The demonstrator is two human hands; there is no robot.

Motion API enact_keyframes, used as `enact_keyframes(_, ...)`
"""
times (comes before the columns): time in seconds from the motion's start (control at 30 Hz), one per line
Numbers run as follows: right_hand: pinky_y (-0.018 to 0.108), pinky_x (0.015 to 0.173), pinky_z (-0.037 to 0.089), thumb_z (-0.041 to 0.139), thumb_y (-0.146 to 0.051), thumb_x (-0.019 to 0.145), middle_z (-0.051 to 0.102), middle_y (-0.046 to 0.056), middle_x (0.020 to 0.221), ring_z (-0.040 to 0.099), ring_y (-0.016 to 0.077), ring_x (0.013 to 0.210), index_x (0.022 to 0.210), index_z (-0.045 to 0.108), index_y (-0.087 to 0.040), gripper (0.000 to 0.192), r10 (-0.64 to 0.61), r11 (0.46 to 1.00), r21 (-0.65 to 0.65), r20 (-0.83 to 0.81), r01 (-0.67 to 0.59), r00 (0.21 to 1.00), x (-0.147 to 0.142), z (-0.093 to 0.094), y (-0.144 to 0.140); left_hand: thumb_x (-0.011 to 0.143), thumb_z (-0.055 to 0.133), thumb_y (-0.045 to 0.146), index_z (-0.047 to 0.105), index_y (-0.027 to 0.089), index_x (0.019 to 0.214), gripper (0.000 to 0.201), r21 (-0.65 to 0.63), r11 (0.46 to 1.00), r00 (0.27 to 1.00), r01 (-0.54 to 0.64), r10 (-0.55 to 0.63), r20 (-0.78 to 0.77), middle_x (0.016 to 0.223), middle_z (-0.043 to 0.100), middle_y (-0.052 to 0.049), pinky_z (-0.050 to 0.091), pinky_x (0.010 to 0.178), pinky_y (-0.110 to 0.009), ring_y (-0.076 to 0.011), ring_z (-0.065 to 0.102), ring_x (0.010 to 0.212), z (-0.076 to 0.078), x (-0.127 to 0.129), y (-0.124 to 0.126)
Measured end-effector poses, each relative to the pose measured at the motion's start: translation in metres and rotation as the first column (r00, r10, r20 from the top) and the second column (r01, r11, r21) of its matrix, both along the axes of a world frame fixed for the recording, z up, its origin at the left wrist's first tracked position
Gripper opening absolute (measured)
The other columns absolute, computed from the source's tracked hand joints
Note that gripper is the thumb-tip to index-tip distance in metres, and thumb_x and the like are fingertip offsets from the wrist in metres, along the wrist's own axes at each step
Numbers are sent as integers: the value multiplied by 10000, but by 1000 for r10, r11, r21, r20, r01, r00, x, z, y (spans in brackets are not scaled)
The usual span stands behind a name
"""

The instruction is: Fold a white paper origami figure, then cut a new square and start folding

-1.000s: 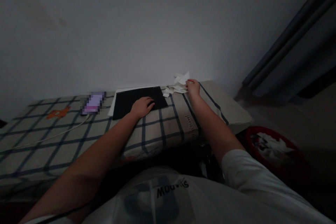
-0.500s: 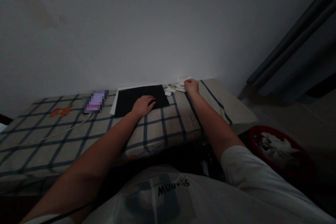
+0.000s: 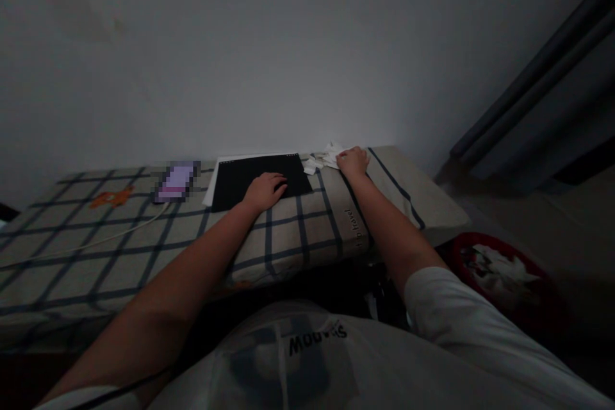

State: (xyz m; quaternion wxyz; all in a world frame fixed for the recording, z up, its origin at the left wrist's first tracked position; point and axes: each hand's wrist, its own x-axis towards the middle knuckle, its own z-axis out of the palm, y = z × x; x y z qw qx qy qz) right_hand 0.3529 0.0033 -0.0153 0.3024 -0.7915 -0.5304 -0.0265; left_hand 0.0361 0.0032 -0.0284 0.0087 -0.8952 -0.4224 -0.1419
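Flat on a black sheet or pad cover (image 3: 235, 189) with punched holes along its far edge, my left hand (image 3: 266, 191) rests with its fingers stretched out. White paper (image 3: 210, 193) sticks out from under the black sheet at its left and far edges. To the right lies a small heap of crumpled white paper scraps (image 3: 330, 155), close to the wall. My right hand (image 3: 353, 161) is at the right side of this heap, its fingers bent and closed on the scraps. Its palm is hidden.
A checked cloth (image 3: 158, 256) covers the table, with an orange figure (image 3: 113, 196) at the left. A blurred phone (image 3: 177, 180) lies there with a white cable (image 3: 129, 230). The wall (image 3: 288, 45) borders the far edge. A red bin (image 3: 464, 238) holding white paper stands lower right.
My right hand has come down slightly at the heap's right side, and its fingers are more curled. The scraps have shifted a little. My left hand stays on the black sheet.
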Motion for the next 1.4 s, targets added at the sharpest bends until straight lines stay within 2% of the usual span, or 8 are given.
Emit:
enact_keyframes(0.17,531,1131,412,550,-254,1023,668,173,1426,546,364,1336,1242,810,-187,348,40,989,138,47,-46,998,-10,9,-8,1072,454,408,764,143,1359,499,20,1000,1000,-13,13,18,1466,731,-142,520,1193,-468,-316,650,1394,0,2,-4)
enact_keyframes(0.3,471,1113,449,555,-186,1025,689,163,1378,594,315,1307,1224,809,-185,322,280,933,202,117,-299,953,-40,22,-10,1065,452,374,801,169,1276,455,99,994,999,-40,36,39,1404,761,-131,576,1099,-450,-305,699,1304,7,5,-14)
enact_keyframes(0.47,355,1066,490,595,-180,1056,777,124,1215,682,226,1190,1191,810,-158,254,774,616,-6,192,-788,604,-109,31,-12,1079,409,400,832,158,1156,493,157,987,999,-37,40,-21,1285,802,-142,606,996,-481,-328,738,1195,25,-19,-18)
enact_keyframes(0.63,355,1045,500,655,-330,1076,775,124,1306,692,237,1229,1259,806,-185,278,894,433,-183,216,-883,394,-165,26,-23,1002,554,594,829,198,1195,519,98,992,993,83,-74,-88,1319,792,-133,596,1043,-459,-326,735,1216,33,-78,-18)
enact_keyframes(0.77,431,1089,515,677,-393,1064,739,172,1393,679,300,1296,1319,786,-143,374,900,425,-219,206,-878,385,-174,11,-29,991,590,625,811,166,1270,581,66,992,991,109,-103,-81,1369,769,-164,579,1099,-511,-353,722,1264,21,-105,-27)
enact_keyframes(1.0,470,1170,508,855,-386,927,724,208,1430,664,333,1370,1339,786,-125,493,908,419,-196,110,-886,405,-152,-3,-19,1039,573,577,824,201,1268,507,37,999,999,25,-25,20,1393,775,-129,585,1111,-478,-325,724,1303,6,-104,-33)
enact_keyframes(1.17,446,1151,530,838,-267,923,790,146,1347,717,282,1307,1246,832,-181,334,923,383,-136,78,-913,376,-145,-1,-17,1079,529,522,828,204,1256,470,89,996,999,-6,3,40,1364,793,-115,604,1059,-474,-318,735,1286,8,-103,-35)
enact_keyframes(1.4,394,1110,547,650,-277,1059,813,114,1325,742,260,1270,1280,828,-196,295,837,542,-78,140,-837,529,-147,7,-26,1091,528,403,848,210,1113,375,416,908,997,52,-72,33,1158,830,-130,581,911,-476,-316,751,1088,11,-98,-42)
